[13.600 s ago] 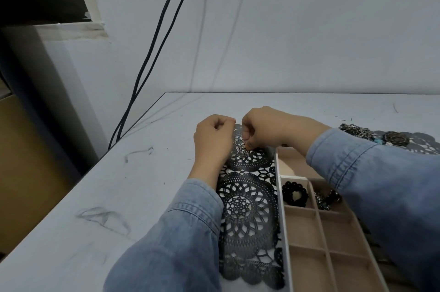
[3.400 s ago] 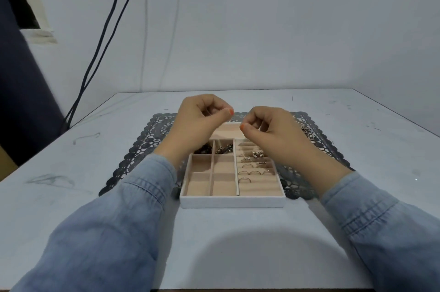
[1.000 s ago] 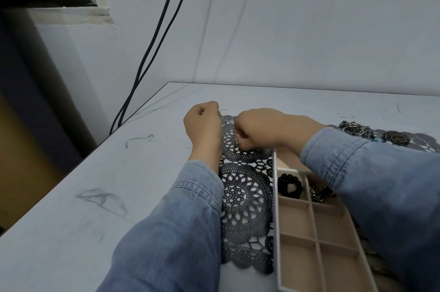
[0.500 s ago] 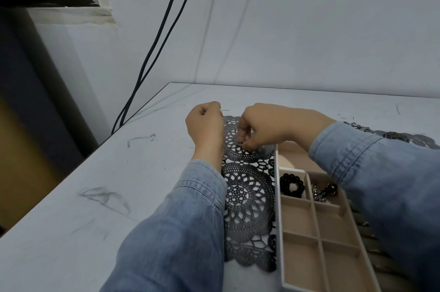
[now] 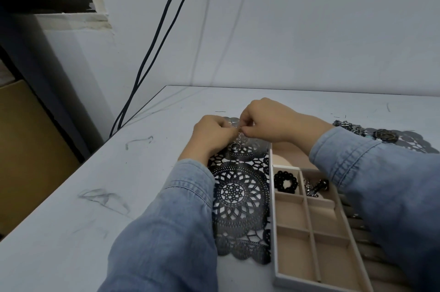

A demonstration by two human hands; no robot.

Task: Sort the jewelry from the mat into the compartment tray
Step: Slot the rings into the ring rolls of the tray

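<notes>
Head view shows both hands raised just over the far left corner of the lace mat (image 5: 240, 196), which lies toward the far left corner of the table (image 5: 119, 196). The left hand (image 5: 212, 134) and the right hand (image 5: 269, 122) meet fingertip to fingertip with fingers curled, and both pinch a small silver piece (image 5: 239, 128) between them; its kind is too small to tell. A ring (image 5: 235, 146) shows just below the left hand's fingers, and it cannot be determined whether it lies on the mat or hangs from the pinched piece. The tray (image 5: 273, 232) stands along the mat's right side. It holds a bead bracelet (image 5: 285, 182) in a far compartment and silver items (image 5: 314, 188) in the compartment to the right of it, while the nearer compartments appear bare. A pile of jewelry (image 5: 350, 126) waits at the mat's far right, beyond the right sleeve (image 5: 357, 160).

Risks noted:
- The two-handed pinch is fine and shallow, so a slip would likely drop the piece into the mat's openwork, where it may snag or be hard to see.
- A round piece could roll toward the table's left edge, which is near.
- If the hands are pulling apart a tangle, too much force may bend it.
- The right sleeve crosses above the tray's far end and could drag across the sorted compartments.
- The ring under the left hand may be overlooked.
</notes>
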